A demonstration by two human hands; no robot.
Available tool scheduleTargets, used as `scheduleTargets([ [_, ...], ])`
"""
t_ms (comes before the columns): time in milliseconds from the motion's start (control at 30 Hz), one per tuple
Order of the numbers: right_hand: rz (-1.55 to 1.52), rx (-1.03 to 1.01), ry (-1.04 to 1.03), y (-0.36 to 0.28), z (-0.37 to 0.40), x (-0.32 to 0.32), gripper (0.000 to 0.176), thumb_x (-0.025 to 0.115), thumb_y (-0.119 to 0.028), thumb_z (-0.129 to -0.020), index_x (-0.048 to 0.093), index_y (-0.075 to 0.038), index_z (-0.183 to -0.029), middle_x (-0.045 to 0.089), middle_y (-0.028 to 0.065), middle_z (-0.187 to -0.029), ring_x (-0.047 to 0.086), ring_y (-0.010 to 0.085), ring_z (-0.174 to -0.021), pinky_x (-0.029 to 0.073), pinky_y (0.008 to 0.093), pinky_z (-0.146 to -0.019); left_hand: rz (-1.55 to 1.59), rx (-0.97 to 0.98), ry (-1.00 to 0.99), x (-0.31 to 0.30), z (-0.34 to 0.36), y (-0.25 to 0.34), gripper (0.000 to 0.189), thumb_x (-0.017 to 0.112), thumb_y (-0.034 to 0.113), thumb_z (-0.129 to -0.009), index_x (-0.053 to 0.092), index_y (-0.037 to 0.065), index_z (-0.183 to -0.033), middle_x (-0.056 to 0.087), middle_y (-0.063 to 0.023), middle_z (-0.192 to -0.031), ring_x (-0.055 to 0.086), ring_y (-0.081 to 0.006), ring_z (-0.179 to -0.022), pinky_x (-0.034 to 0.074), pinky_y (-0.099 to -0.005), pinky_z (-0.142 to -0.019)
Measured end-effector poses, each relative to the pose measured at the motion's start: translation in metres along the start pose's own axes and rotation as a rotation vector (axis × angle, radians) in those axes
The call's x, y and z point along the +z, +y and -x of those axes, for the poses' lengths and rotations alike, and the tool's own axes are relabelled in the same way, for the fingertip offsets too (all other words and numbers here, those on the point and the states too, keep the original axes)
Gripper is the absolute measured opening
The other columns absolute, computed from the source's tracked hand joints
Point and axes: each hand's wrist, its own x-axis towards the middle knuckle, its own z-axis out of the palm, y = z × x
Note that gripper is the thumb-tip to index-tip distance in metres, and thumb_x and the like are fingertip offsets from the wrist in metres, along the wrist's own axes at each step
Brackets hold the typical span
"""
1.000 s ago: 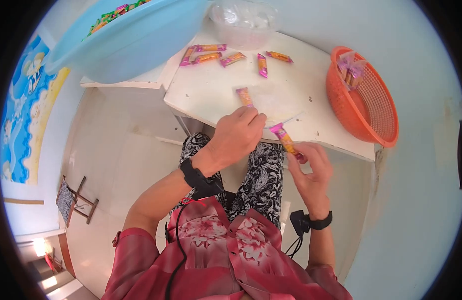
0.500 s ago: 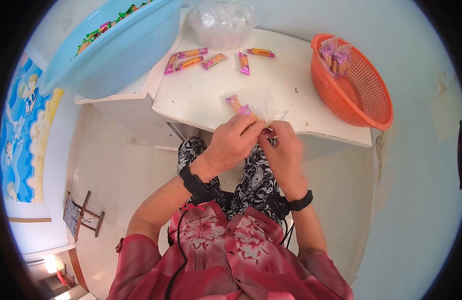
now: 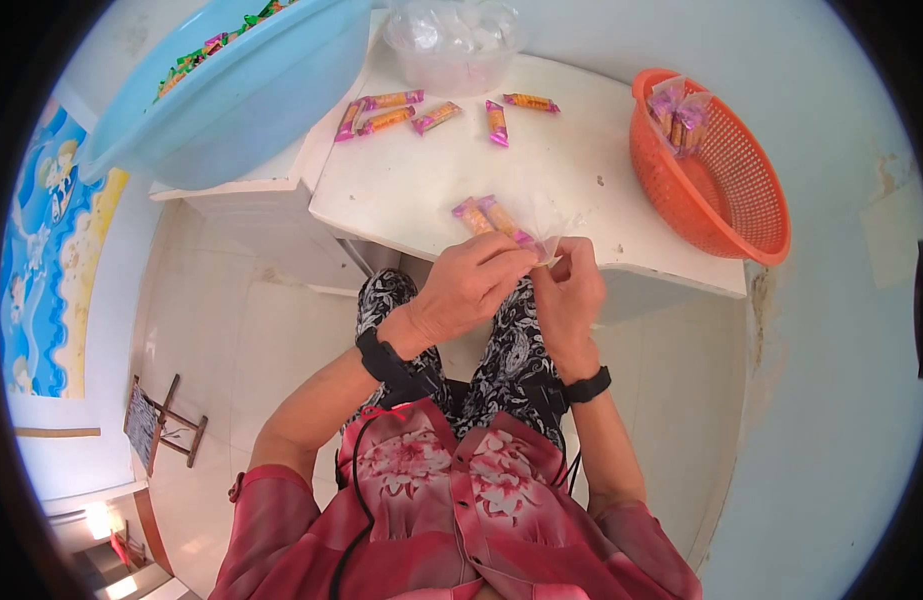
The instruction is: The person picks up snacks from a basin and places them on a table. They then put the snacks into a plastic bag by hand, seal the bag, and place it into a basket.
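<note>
Starting far left: big light-blue plastic basin (image 3: 251,100), smooth and round, perched on a white ledge, heaped with shiny wrapped sweets (image 3: 206,48) in green, orange and pink. Next over, on the white table (image 3: 411,190), matte and a bit chipped and speckled: a loose scatter of foil bars (image 3: 421,112), slim little rectangles with crimped ends, pink and orange, well apart from the hands. Right behind those, a crinkly heap of clear plastic (image 3: 451,35) at the far edge. Then the left hand (image 3: 471,285) at the near table edge, black strap at the wrist, fingers curled and pressed together with the thumb, clamped on the near end of a thin clear bag (image 3: 541,215). Inside the bag, two bars (image 3: 491,215) side by side, touching, pointing away from the fingertips and up-left across the table, near ends just at the left fingertips. Right hand (image 3: 571,290) hard up against the left, fingers also bunched shut, pinching the same end of the bag, probably the open mouth, though hard to tell with film this see-through. Rest of the bag flat on the tabletop. Far right: orange plastic basket (image 3: 731,220), round, mesh-walled, with a couple of filled clear packs (image 3: 681,110) against its far rim, well apart from both hands.
</note>
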Motion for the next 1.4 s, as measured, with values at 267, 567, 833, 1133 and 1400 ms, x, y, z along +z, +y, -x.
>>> scheduleTargets([
  [267, -0.3, 0.229, -0.163, 0.008, 0.0, -0.009, 0.017, 0.074, -0.002, -0.097, 0.067, -0.004, -0.113, 0.06, -0.0009, -0.068, 0.053, 0.0055, -0.056, 0.044, 0.0267, -0.052, -0.036, -0.121, 0.077, -0.029, 0.002, 0.004, 0.033, 0.072, 0.001, -0.091, 0.071, 0.003, -0.124, 0.071, -0.0114, -0.105, 0.069, -0.0263, -0.083, 0.058, -0.0369, -0.073],
  [567, -0.633, 0.365, -0.372, -0.015, -0.004, -0.035, 0.038, 0.059, 0.001, -0.1, 0.057, 0.001, -0.138, 0.069, 0.0151, -0.134, 0.061, 0.0062, -0.063, 0.047, 0.0223, -0.055, -0.017, -0.436, -0.046, -0.057, -0.009, -0.046, 0.076, 0.062, -0.005, -0.088, 0.049, 0.01, -0.161, 0.07, -0.0104, -0.132, 0.061, -0.0198, -0.1, 0.053, -0.032, -0.079],
  [833, -0.912, 0.459, -0.547, -0.001, -0.026, -0.043, 0.06, 0.06, 0.001, -0.094, 0.047, 0.001, -0.153, 0.054, 0.0181, -0.161, 0.067, 0.0118, -0.069, 0.052, 0.0237, -0.059, 0.011, -0.334, -0.163, -0.053, -0.037, -0.084, 0.074, 0.069, 0.013, -0.095, 0.045, 0.012, -0.165, 0.071, -0.0056, -0.136, 0.058, -0.0158, -0.096, 0.051, -0.0292, -0.078],
  [1133, -0.894, 0.533, -0.794, -0.016, -0.058, -0.038, 0.07, 0.06, -0.01, -0.101, 0.035, 0.004, -0.164, 0.048, 0.0199, -0.163, 0.074, 0.0163, -0.076, 0.063, 0.0289, -0.063, 0.23, -0.612, -0.334, -0.036, -0.075, -0.122, 0.057, 0.076, 0.024, -0.096, 0.064, 0.004, -0.148, 0.077, -0.0071, -0.109, 0.067, -0.0122, -0.074, 0.055, -0.0308, -0.072],
  [1400, -0.675, 0.559, -0.964, -0.023, -0.078, -0.034, 0.058, 0.061, -0.011, -0.104, 0.047, -0.005, -0.16, 0.071, 0.0077, -0.124, 0.073, 0.0126, -0.076, 0.06, 0.0246, -0.061, 0.3, -0.619, -0.238, -0.032, -0.061, -0.114, 0.049, 0.077, 0.015, -0.093, 0.072, 0.009, -0.141, 0.079, -0.0027, -0.096, 0.065, -0.0088, -0.072, 0.054, -0.0277, -0.068],
])
